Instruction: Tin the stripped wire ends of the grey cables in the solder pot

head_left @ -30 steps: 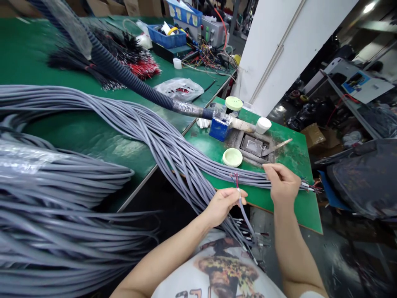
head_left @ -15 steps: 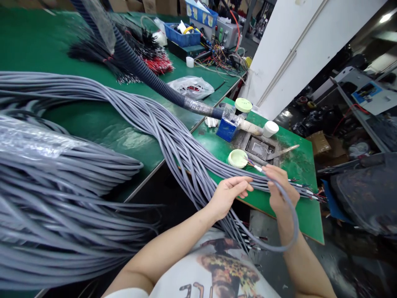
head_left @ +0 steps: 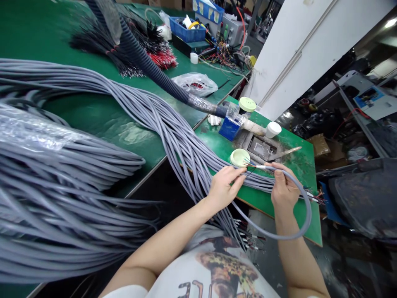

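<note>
My right hand [head_left: 284,186] is closed round a grey cable [head_left: 306,207] near its stripped end, and the cable loops down below the wrist. A white band marks that end, and thin coloured wires [head_left: 250,165] fan out from it over the rim of a pale green cup [head_left: 238,157]. My left hand [head_left: 226,187] has thumb and forefinger drawn together at these wires; its fingertips partly hide what they pinch. Beneath both hands runs a bundle of grey cables [head_left: 182,140] across the green board.
Beyond the cup lies a soldering pot [head_left: 262,147] with a flat scraper [head_left: 285,153] across its edge. A ribbed hose [head_left: 161,78] leads to a blue box [head_left: 229,129]. A white cup [head_left: 273,129] stands near. Coiled grey cables [head_left: 62,174] fill the left side.
The cable end in my right hand has turned level, with its wires spread towards the left. My left hand has come to the wires from slightly apart.
</note>
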The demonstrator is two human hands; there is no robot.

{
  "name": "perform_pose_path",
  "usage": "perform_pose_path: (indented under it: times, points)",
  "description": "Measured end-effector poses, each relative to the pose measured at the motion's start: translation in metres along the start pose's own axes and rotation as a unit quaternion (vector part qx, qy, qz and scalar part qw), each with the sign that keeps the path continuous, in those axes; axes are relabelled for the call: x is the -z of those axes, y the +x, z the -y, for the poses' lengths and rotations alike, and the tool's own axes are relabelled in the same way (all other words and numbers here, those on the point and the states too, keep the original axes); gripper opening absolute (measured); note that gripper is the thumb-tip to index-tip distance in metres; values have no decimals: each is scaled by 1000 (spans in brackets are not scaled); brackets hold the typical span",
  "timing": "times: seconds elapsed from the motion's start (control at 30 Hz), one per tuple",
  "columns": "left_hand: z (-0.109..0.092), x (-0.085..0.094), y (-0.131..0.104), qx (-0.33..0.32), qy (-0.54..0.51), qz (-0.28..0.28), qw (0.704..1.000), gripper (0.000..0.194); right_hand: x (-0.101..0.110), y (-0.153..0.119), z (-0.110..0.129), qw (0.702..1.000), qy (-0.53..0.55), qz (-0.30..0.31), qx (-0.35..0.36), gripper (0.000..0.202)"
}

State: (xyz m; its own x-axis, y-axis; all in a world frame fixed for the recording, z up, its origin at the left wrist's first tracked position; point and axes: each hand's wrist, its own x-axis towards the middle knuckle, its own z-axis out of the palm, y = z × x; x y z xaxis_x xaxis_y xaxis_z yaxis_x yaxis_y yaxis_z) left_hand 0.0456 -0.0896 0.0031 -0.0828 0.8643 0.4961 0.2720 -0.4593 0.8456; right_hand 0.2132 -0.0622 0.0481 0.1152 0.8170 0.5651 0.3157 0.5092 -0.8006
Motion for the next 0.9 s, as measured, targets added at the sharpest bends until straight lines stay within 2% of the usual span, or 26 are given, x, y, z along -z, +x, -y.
perform_pose_path:
  times: [0.07,0.2,0.27,0.37,0.5,0.63,0.73,0.83,0.9]
  points:
    - [-1,-8,-2,4,21,30,999,30,-3,0,3,1000,-3,2,8,15]
    - [-5,-24,-5,41,-35,79,995,32,-9,4,9,999,-23,18,28,14]
    - [-4,-25,-5,48,-41,88,994,33,-9,8,11,998,-34,22,37,13]
    - [2,-16,-1,34,0,62,998,28,-6,15,13,998,-47,27,44,13]
    - [9,8,12,-34,83,-19,996,24,-3,20,13,996,-58,65,30,13]
    - [14,23,28,-128,197,22,972,34,-5,19,15,992,-66,103,25,14]
    - [18,25,38,-171,217,64,959,25,-5,20,19,987,-84,130,36,14]
    - [23,24,44,-179,179,85,964,24,-4,24,21,984,-101,144,36,15]
    - [25,23,45,-154,146,81,974,27,-4,29,19,983,-115,143,28,15]
